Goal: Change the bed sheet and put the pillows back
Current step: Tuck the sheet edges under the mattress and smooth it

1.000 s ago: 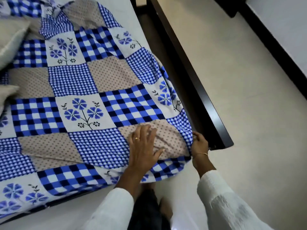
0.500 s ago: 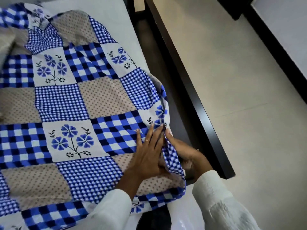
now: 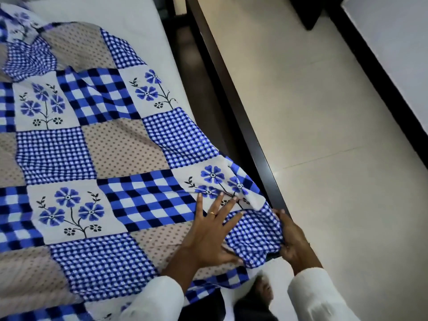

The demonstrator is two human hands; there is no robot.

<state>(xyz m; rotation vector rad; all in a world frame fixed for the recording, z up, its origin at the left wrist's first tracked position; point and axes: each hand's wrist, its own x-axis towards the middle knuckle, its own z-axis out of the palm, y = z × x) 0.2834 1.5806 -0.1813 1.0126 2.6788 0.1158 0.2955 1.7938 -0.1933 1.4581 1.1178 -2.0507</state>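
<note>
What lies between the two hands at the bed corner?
In the head view, a bunched fold of the bed sheet, its small blue check patch, fills the gap between the left hand and right hand.

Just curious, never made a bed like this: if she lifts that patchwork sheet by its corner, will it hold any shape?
Probably not. The sheet ripples and bunches where the right hand grips it, so it looks floppy. It likely slides easily; the left hand lies flat on it.

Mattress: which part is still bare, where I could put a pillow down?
Bare mattress shows only at the top, between the sheet edge and the dark frame. The near corner is crowded: left hand flat on the sheet, right hand at its edge.
</note>
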